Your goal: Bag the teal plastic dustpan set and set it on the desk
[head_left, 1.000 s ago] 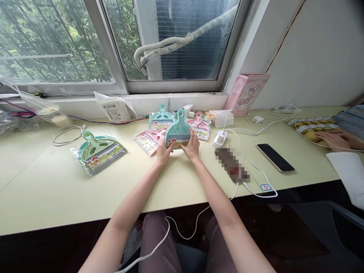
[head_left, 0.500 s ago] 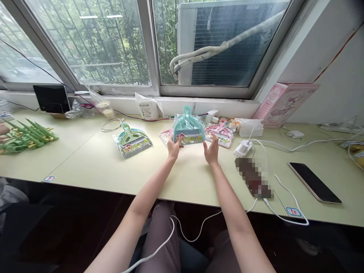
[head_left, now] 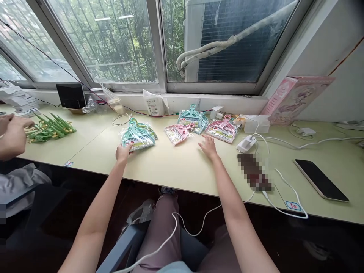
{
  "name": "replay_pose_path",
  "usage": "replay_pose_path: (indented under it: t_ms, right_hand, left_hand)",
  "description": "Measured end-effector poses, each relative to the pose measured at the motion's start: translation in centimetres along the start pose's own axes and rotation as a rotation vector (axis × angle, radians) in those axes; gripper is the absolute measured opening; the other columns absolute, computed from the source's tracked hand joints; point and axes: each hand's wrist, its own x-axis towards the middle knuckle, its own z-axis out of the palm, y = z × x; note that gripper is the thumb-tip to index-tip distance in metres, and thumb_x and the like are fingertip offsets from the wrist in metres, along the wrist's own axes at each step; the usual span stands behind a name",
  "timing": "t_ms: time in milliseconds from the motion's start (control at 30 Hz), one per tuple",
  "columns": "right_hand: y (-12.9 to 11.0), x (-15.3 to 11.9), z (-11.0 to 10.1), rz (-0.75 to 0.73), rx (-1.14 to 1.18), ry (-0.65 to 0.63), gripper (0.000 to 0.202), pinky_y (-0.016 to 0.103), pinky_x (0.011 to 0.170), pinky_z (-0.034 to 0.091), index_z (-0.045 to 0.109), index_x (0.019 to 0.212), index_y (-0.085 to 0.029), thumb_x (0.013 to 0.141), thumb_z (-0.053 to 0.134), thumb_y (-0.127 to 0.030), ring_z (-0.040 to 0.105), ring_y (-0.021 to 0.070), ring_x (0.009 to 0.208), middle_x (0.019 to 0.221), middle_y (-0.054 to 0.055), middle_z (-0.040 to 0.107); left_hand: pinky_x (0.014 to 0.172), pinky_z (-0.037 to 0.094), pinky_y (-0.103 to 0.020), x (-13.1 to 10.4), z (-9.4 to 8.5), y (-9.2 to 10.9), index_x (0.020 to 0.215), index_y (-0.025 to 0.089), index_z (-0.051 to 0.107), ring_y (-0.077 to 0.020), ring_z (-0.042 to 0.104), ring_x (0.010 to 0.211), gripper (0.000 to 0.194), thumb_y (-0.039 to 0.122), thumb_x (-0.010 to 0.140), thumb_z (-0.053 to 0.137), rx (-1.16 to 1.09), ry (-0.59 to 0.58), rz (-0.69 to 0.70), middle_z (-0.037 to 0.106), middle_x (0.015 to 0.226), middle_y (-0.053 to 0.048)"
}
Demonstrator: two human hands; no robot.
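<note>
My left hand [head_left: 123,152] grips the near edge of a teal dustpan and brush set [head_left: 138,137] in clear plastic wrap. That set lies over a green wrapped set [head_left: 151,129], which shows only along its right side. My right hand [head_left: 209,147] holds nothing, its fingers apart just above the table. Nearest to it are a pink wrapped set [head_left: 178,133], turned sideways, and more pink packaging [head_left: 223,129] to the right. Behind them rest teal wrapped sets [head_left: 191,115], partly overlapped by the pink one.
On the right lie a white charger [head_left: 246,144] with cables, a blurred-out device [head_left: 253,172] and a phone [head_left: 320,179]. A pink box [head_left: 298,100] stands at the window. At far left, another person's hands [head_left: 14,134] are beside green plant-like stems [head_left: 54,128].
My left hand has carried the teal dustpan and brush set leftward onto the green one. The sideways pink set is uncovered. My right hand stays near the pink sets; the view has shifted left.
</note>
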Motion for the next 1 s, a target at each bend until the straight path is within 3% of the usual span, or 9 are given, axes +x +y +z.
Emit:
replay_pose_path:
  t_ms: [100, 200, 267, 333, 400, 533, 700, 867, 1000]
  right_hand:
    - [-0.4, -0.3, -0.3, -0.003, -0.031, -0.091, 0.049, 0.048, 0.106, 0.037, 0.050, 0.131, -0.022, 0.084, 0.058, -0.034, 0.039, 0.0291, 0.130, 0.139, 0.011, 0.050]
    - [-0.7, -0.5, -0.6, 0.009, -0.007, -0.084, 0.058, 0.049, 0.107, 0.036, 0.040, 0.139, -0.024, 0.084, 0.057, -0.034, 0.036, 0.0289, 0.133, 0.143, 0.010, 0.045]
    - [-0.8, -0.5, -0.7, 0.018, 0.026, -0.051, 0.065, 0.049, 0.106, 0.037, 0.030, 0.145, -0.025, 0.086, 0.054, -0.035, 0.034, 0.0289, 0.135, 0.148, 0.010, 0.039]
    - [-0.7, -0.5, -0.7, 0.022, 0.047, -0.028, 0.068, 0.050, 0.105, 0.038, 0.023, 0.148, -0.025, 0.087, 0.052, -0.036, 0.032, 0.0290, 0.136, 0.150, 0.011, 0.034]
    - [-0.8, -0.4, -0.6, 0.023, 0.054, -0.020, 0.067, 0.049, 0.105, 0.038, 0.021, 0.149, -0.025, 0.089, 0.050, -0.037, 0.032, 0.0291, 0.137, 0.150, 0.012, 0.034]
    - [-1.4, -0.4, -0.7, 0.049, 0.048, -0.024, 0.062, 0.049, 0.105, 0.038, 0.024, 0.148, -0.025, 0.092, 0.046, -0.039, 0.036, 0.0288, 0.135, 0.148, 0.011, 0.039]
    - [-2.0, -0.4, -1.2, 0.078, 0.041, -0.053, 0.059, 0.048, 0.106, 0.036, 0.026, 0.148, -0.027, 0.094, 0.043, -0.041, 0.036, 0.0280, 0.135, 0.148, 0.010, 0.040]
    - [-1.9, -0.3, -1.4, 0.102, 0.031, -0.074, 0.058, 0.046, 0.106, 0.036, 0.025, 0.149, -0.029, 0.095, 0.041, -0.041, 0.038, 0.0265, 0.133, 0.147, 0.008, 0.042]
    - [-1.9, -0.2, -1.5, 0.142, 0.055, -0.095, 0.056, 0.046, 0.107, 0.034, 0.028, 0.148, -0.027, 0.095, 0.040, -0.042, 0.039, 0.0267, 0.131, 0.146, 0.009, 0.043]
  left_hand:
    - [0.102, 0.031, -0.069, -1.8, -0.1, -0.8, 0.117, 0.011, 0.054, -0.0462, 0.041, 0.131, 0.061, 0.050, 0.073, 0.069, 0.276, 0.205, -0.021, 0.054, 0.129, -0.028]
    - [0.106, 0.000, -0.075, -4.0, 1.0, -0.2, 0.145, 0.009, 0.025, -0.0440, 0.003, 0.146, 0.087, 0.051, 0.080, 0.063, 0.388, 0.377, 0.286, 0.015, 0.156, -0.030]
    - [0.108, -0.011, -0.071, -4.6, 2.3, 0.5, 0.149, 0.013, 0.021, -0.0381, -0.006, 0.148, 0.081, 0.048, 0.086, 0.056, 0.461, 0.262, 0.527, 0.007, 0.160, -0.024]
    - [0.110, -0.016, -0.065, -4.2, 3.8, 1.1, 0.149, 0.017, 0.027, -0.0326, -0.004, 0.149, 0.068, 0.045, 0.091, 0.048, 0.535, 0.083, 0.713, 0.012, 0.161, -0.018]
    - [0.111, -0.019, -0.061, -2.7, 5.3, 1.4, 0.150, 0.020, 0.029, -0.0292, 0.000, 0.150, 0.061, 0.044, 0.095, 0.039, 0.580, -0.037, 0.805, 0.017, 0.161, -0.013]
    - [0.114, -0.015, -0.057, 1.9, 7.5, 1.6, 0.152, 0.019, 0.028, -0.0267, 0.006, 0.150, 0.062, 0.046, 0.096, 0.030, 0.623, -0.161, 0.805, 0.018, 0.161, -0.010]
    - [0.117, -0.007, -0.056, 6.8, 8.7, 2.2, 0.153, 0.017, 0.024, -0.0257, 0.007, 0.150, 0.066, 0.048, 0.095, 0.026, 0.646, -0.213, 0.797, 0.015, 0.161, -0.010]
    - [0.116, -0.004, -0.058, 8.8, 9.4, 3.0, 0.153, 0.018, 0.025, -0.0275, 0.009, 0.149, 0.067, 0.050, 0.093, 0.028, 0.597, -0.231, 0.799, 0.018, 0.161, -0.011]
    - [0.118, -0.004, -0.055, 8.3, 8.7, 3.5, 0.152, 0.018, 0.025, -0.0275, 0.010, 0.149, 0.066, 0.046, 0.093, 0.035, 0.486, -0.162, 0.795, 0.022, 0.160, -0.011]
